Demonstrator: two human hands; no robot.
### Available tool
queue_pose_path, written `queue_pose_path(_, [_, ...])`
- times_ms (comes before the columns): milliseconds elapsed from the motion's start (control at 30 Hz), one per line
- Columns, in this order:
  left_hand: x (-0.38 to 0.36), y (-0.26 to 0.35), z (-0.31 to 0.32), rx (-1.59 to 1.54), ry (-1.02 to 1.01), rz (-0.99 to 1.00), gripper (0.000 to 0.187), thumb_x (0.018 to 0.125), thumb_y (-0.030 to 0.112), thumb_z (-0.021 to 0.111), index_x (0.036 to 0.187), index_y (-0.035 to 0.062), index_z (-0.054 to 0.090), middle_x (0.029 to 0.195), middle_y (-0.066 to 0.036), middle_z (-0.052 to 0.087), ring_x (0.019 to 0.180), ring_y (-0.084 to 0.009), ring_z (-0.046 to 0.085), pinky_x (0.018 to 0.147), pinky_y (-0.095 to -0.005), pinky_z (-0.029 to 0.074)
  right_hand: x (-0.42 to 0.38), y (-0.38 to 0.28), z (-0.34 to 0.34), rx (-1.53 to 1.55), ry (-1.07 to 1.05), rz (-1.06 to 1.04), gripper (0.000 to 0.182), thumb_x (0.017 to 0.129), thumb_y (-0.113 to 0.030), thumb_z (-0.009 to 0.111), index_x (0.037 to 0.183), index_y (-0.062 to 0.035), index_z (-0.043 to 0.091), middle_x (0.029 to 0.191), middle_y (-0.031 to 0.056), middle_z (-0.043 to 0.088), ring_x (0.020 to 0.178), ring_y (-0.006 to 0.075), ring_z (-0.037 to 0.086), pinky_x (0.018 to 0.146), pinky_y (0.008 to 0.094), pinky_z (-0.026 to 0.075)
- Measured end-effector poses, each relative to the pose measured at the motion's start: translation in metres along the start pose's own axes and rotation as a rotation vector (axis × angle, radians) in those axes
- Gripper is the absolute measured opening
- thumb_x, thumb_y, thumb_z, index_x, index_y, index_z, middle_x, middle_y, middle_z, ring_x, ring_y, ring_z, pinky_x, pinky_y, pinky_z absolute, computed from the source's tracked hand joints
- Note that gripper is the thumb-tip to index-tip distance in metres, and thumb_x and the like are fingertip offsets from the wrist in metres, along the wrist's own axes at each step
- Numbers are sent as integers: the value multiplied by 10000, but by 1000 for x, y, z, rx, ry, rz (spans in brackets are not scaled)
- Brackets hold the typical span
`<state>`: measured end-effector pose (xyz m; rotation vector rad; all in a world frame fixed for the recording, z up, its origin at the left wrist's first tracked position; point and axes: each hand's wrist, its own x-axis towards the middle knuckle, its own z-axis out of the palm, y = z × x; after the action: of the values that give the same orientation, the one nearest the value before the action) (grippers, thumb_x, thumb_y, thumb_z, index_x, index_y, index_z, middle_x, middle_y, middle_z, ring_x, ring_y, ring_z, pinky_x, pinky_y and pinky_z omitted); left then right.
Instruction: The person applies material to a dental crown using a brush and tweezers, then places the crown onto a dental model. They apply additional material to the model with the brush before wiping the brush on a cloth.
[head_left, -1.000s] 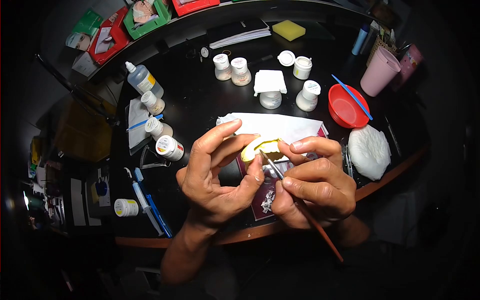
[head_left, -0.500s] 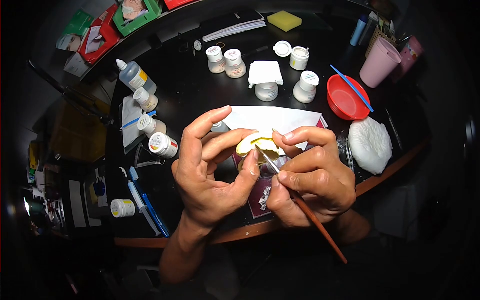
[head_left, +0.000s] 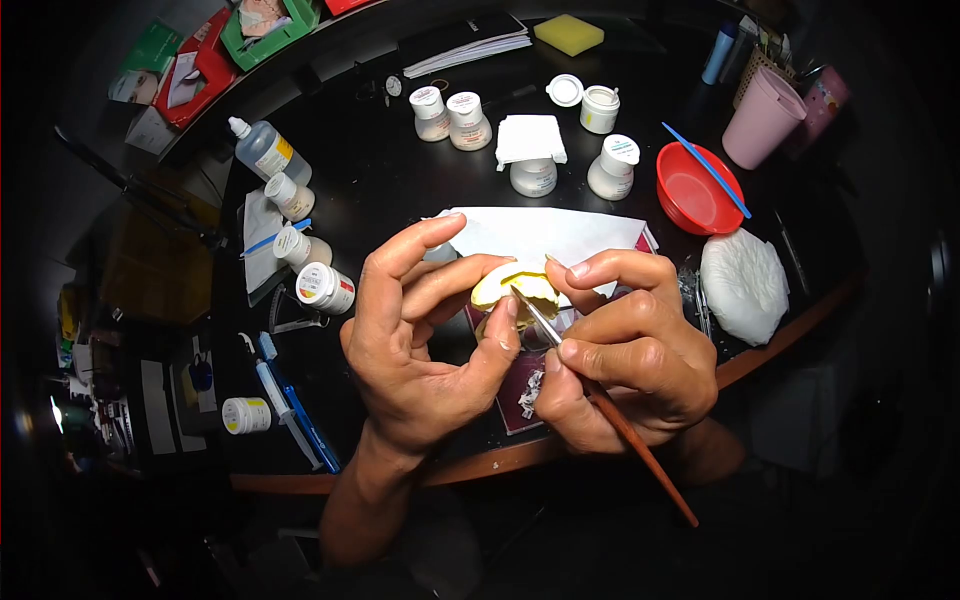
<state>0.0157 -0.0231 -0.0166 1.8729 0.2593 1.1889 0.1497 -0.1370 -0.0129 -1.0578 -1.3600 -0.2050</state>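
My left hand point(head_left: 430, 350) pinches a small pale-yellow curved piece point(head_left: 495, 288) between thumb and fingers, its index finger raised. My right hand point(head_left: 640, 360) grips a brush-like tool point(head_left: 635, 440) with a reddish-brown handle and a metal front part. The tool's tip meets the yellow piece near my left thumb, and my right index finger reaches to the piece's right edge. Below the hands lies a white sheet point(head_left: 550, 230) over a dark red pad point(head_left: 520, 395) with small whitish scraps point(head_left: 532, 395) on it. Contact at the very tip is too small to make out.
Behind the hands are white-capped jars point(head_left: 468, 122) and a jar under a white cloth point(head_left: 531, 140). On the right stand a red bowl point(head_left: 690, 195), a white pad point(head_left: 745, 288) and a pink cup point(head_left: 762, 118). A syringe point(head_left: 285, 410) and a bottle point(head_left: 270, 150) are left.
Both hands keep almost the same pose on the piece and tool. My right hand and the tool have shifted very slightly to the right.
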Motion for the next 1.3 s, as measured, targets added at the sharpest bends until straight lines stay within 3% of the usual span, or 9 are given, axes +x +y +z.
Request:
queue_pose_path(133, [1,6,-3,45,-81,-22,648,902,-137,687,1462,-107,362,1136,-224,733,1094,-223,729,990,-312,600,-1,0,-1,-2,-6,-2,184,684,84,759,816,-9,672,803,84,649,1009,338,689,801,389,651])
queue_pose_path(233, [0,0,0,-21,-4,-10,610,847,-93,757,1388,-107,476,1102,-215,752,1046,-237,764,928,-306,641,-1,0,-3,17,-10,14,197,681,86,756,823,-16,665,809,82,654,1014,334,685,807,383,645])
queue_pose_path(700, [3,3,-7,69,-72,3,574,905,-126,709,1407,-80,432,1138,-226,742,1100,-226,732,967,-317,615,0,-1,-10,190,-28,40,201,683,41,727,851,-46,659,784,47,658,989,312,646,948,468,592])
queue_pose_path(800, [5,0,-4,69,11,26,510,857,-82,765,1317,-91,545,1105,-215,770,1049,-247,770,946,-313,630,-1,3,-17,132,130,25,189,784,41,696,961,-15,666,801,63,661,920,261,655,908,412,559])
queue_pose_path(967, [10,5,-13,46,122,-109,317,895,-69,749,1194,-99,650,1101,-208,756,1042,-242,767,953,-329,626,8,-7,-43,63,167,370,183,1084,-94,570,1129,29,698,932,114,699,917,154,703,824,240,534])
queue_pose_path(1100, [13,4,-19,-20,169,-72,266,922,-68,738,1178,-103,673,1073,-190,758,1027,-244,771,933,-314,632,10,-14,-51,-133,-41,610,138,1020,-103,680,1056,17,737,928,90,731,798,132,657,718,281,523])
queue_pose_path(1200, [16,2,-24,42,213,-8,242,926,-61,737,1158,-106,687,1057,-195,759,1015,-239,772,922,-321,643,3,-5,-44,-386,-304,413,125,909,-93,777,991,-3,755,875,113,721,765,168,638,699,295,507])
queue_pose_path(1233, [16,2,-26,36,225,-14,242,927,-60,735,1160,-106,687,1058,-197,759,1014,-240,772,922,-323,644,4,-2,-38,-421,-364,364,184,800,-71,828,960,-14,757,841,139,708,798,252,662,707,332,516])
queue_pose_path(1300, [17,1,-31,25,240,-18,243,929,-60,730,1164,-106,687,1060,-201,759,1013,-244,773,921,-327,646,3,6,-25,-438,-440,240,203,773,-44,827,955,-26,740,826,144,707,836,330,670,749,411,531])
